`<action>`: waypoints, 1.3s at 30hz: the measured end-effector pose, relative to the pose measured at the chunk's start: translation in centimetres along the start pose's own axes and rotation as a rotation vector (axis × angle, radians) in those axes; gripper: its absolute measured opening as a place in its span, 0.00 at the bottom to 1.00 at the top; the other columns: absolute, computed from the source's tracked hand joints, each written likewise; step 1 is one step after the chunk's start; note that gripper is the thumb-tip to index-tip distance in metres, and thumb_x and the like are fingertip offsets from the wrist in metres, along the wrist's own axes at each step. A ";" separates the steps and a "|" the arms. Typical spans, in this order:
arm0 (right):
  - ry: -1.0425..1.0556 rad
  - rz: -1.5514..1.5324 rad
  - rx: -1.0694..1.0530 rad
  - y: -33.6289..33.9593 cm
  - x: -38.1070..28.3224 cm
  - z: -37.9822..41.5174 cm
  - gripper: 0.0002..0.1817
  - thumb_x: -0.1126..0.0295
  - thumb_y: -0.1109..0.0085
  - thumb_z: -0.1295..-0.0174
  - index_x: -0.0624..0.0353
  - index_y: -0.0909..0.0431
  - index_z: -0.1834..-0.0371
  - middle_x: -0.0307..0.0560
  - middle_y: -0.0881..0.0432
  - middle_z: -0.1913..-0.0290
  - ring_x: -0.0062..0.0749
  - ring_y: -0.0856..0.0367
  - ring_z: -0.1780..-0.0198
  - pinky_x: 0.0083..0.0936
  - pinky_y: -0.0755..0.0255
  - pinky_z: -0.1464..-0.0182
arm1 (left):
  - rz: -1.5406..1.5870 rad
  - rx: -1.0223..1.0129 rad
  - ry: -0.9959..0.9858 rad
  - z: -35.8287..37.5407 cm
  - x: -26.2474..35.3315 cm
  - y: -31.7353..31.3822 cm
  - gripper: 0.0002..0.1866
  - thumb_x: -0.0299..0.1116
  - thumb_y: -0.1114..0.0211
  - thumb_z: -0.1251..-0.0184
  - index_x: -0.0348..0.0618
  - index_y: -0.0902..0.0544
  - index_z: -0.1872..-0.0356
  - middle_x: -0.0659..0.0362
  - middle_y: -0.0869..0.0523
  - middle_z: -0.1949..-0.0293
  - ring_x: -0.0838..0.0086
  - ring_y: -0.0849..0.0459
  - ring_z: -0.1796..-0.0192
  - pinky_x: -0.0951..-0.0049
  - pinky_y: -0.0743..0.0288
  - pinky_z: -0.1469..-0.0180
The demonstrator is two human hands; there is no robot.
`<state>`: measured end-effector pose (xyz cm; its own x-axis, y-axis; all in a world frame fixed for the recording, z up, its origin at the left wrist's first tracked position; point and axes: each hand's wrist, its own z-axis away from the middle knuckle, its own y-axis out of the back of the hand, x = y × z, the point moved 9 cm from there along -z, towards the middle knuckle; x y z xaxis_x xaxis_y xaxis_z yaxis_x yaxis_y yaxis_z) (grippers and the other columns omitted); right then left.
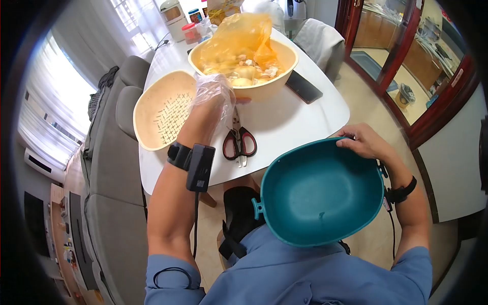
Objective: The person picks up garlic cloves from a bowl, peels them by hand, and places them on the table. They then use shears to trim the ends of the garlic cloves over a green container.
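Plastic-gloved left grip [212,87] at the cream basin [267,89]; right grip [365,142] on a teal tub's [323,188] rim.
Beside the basin: slotted colander [170,109] left, smartphone [304,87] right, scissors [237,136] nearer the wearer.

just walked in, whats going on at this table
The person's left hand, in a clear plastic glove, reaches over the near rim of a wide cream plastic bowl holding pale pieces and a translucent yellow plastic bag; blur hides whether it grips anything. The right hand, bare, grips the rim of an oval teal plastic basin, tilted so its inside shows. A cream perforated basket and black-and-red-handled scissors rest on the white table.
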<state>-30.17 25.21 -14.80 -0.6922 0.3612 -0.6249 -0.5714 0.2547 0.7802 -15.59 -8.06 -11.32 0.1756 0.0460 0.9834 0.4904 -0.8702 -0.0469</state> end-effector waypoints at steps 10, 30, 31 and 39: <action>0.028 0.093 0.250 -0.2 -2.8 2.7 0.08 0.67 0.31 0.34 0.59 0.10 0.57 0.54 0.12 0.67 0.44 0.14 0.66 0.34 0.22 0.58 | -1.345 -0.109 -0.068 -1.4 -0.6 -2.8 0.19 0.34 0.40 0.22 0.27 0.20 0.41 0.43 0.11 0.46 0.57 0.11 0.41 0.65 0.10 0.45; 0.278 -0.024 0.174 -10.7 -3.8 -2.3 0.12 0.60 0.32 0.31 0.56 0.09 0.53 0.59 0.10 0.61 0.60 0.14 0.60 0.43 0.20 0.53 | -0.267 0.350 0.259 14.1 1.2 1.8 0.22 0.42 0.37 0.19 0.31 0.17 0.39 0.53 0.12 0.58 0.68 0.10 0.60 0.69 0.14 0.57; 0.111 -0.002 0.057 -11.5 -2.5 -2.8 0.12 0.60 0.32 0.31 0.56 0.09 0.53 0.59 0.10 0.59 0.60 0.14 0.59 0.42 0.20 0.52 | -0.427 0.324 0.370 16.0 -0.2 2.3 0.21 0.42 0.37 0.20 0.31 0.16 0.42 0.54 0.12 0.61 0.69 0.10 0.62 0.70 0.15 0.59; 0.156 -0.045 0.009 -17.1 0.3 -5.0 0.17 0.59 0.30 0.32 0.59 0.12 0.47 0.64 0.12 0.52 0.61 0.15 0.51 0.41 0.21 0.43 | -0.985 0.393 0.097 25.2 -2.9 -0.2 0.24 0.42 0.22 0.34 0.42 0.15 0.40 0.49 0.11 0.57 0.61 0.12 0.56 0.62 0.18 0.52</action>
<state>-22.82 16.42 -28.47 -0.7264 0.2052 -0.6560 -0.6002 0.2757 0.7508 5.26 4.34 -18.55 -0.5089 0.5892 0.6276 0.6235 -0.2504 0.7406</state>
